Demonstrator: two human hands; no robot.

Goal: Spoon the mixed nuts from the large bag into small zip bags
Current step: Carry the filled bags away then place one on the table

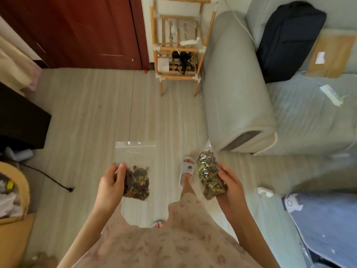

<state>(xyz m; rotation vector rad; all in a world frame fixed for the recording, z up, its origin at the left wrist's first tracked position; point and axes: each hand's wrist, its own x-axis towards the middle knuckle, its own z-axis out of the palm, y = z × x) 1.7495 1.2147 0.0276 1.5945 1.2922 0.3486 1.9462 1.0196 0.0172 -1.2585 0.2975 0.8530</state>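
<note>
L hand (111, 180) fingers grip clear flat zip bag (136, 171), R hand (230, 182) grips lumpy nut bag (209, 176)

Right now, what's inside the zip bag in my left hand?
The zip bag holds a dark nut mix filling only its bottom part; the upper part is clear and empty. The left hand grips its left edge, so its fingers hide some of the contents.

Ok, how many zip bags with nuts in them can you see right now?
2. One bag is in the left hand, upright and partly filled. The other bag is in the right hand, tilted and fuller. More may sit out of view.
</note>
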